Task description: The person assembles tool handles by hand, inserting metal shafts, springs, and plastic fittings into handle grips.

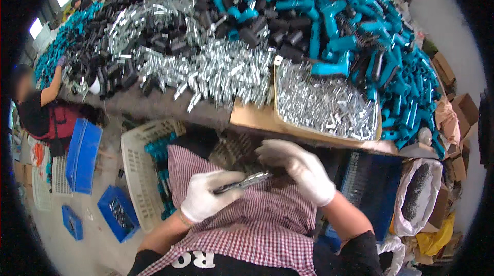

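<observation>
My left hand (212, 193), in a white glove, is closed around a narrow silver metal part (253, 179) with a darker lower edge. The part points up and to the right above my lap. Just past its free end, my right hand (301, 169), also gloved in white, is held with its fingers stretched out and nothing visible in them. A checked red-and-white apron (247, 224) lies beneath both hands. Beyond them, a tray of small silver pieces (324, 101) rests at the table's near edge, next to a heap of loose silver metal parts (226, 70).
Teal tool housings (329, 13) and black parts (175, 42) are piled across the table. A white crate (139, 173) holding teal pieces and blue bins (85, 155) stand at left. An open white sack (418, 196) is at right. Another person (36, 101) works far left.
</observation>
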